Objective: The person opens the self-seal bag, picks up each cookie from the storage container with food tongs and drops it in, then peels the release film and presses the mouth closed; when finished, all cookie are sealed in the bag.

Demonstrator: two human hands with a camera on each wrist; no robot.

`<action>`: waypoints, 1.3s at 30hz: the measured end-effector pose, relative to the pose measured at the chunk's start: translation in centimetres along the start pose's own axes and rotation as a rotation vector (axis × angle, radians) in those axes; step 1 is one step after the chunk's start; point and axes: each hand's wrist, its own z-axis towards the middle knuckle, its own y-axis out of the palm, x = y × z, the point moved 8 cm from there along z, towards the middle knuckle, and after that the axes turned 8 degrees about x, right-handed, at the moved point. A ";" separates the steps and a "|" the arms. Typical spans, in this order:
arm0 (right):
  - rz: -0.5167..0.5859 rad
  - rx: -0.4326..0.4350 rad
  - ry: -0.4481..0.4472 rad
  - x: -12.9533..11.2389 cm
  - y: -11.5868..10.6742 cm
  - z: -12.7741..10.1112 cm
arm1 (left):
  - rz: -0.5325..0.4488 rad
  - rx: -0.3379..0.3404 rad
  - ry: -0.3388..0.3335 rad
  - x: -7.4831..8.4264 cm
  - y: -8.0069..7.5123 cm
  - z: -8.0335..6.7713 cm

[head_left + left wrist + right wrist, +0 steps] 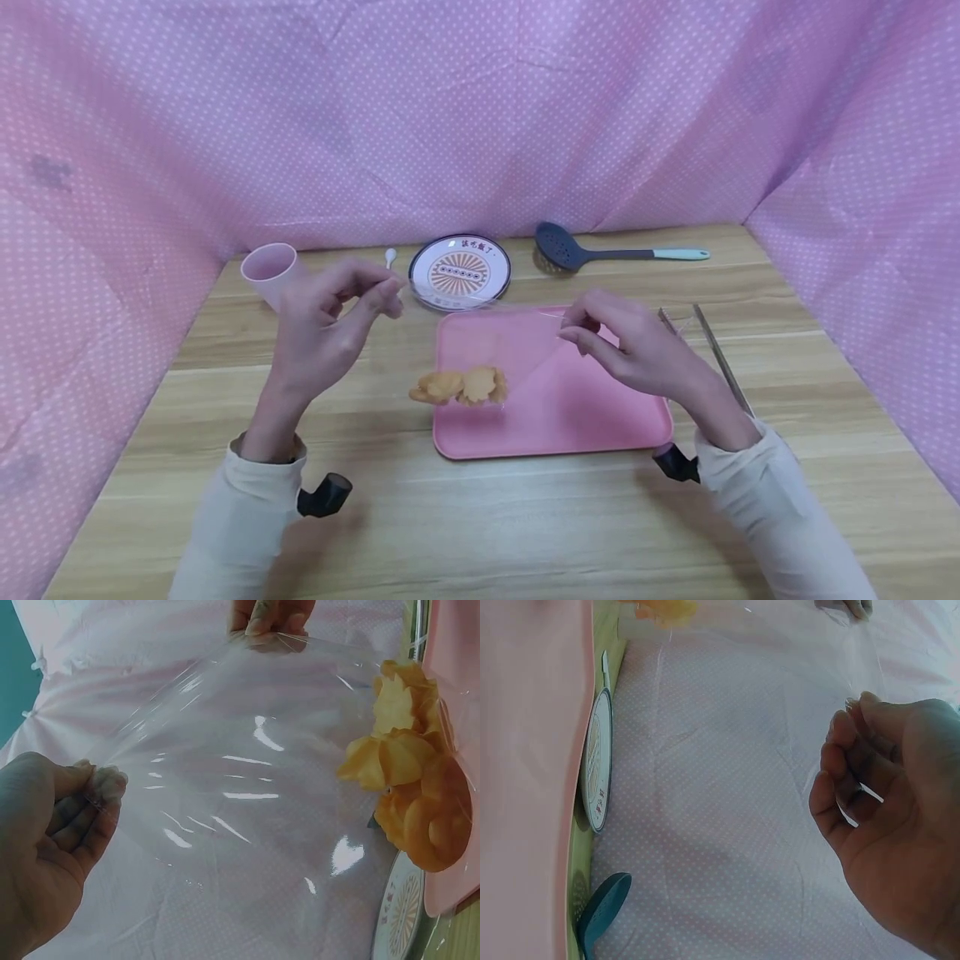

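A clear plastic bag (517, 354) is stretched between both hands above the pink tray (600, 421). My left hand (390, 297) pinches one top corner, and the left wrist view shows that pinch (101, 784) on the film (247, 772). My right hand (574, 327) pinches the other top corner, its fingers curled on the film in the right wrist view (855, 750). Several orange-yellow fried snacks (459, 386) hang in the bag's bottom, over the tray's left edge; the left wrist view shows the snacks (409, 787) close up.
Along the back of the wooden table stand a pink cup (268, 268), a small white spoon (390, 256), a patterned round plate (460, 272) and a dark slotted ladle (570, 247). Metal tongs (720, 354) lie right of the tray. Pink dotted cloth walls surround the table.
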 end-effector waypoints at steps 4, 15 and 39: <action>-0.030 0.027 0.018 0.2 0.0 -0.1 | -0.005 -0.009 -0.011 -0.3 -0.2 -0.2; -0.050 0.126 -0.064 -0.4 1.9 1.2 | -0.168 0.047 -0.067 -1.4 -3.2 -1.5; 0.142 -0.001 -0.097 -2.6 9.3 2.2 | -0.567 -0.090 -0.234 -4.3 -9.8 -6.4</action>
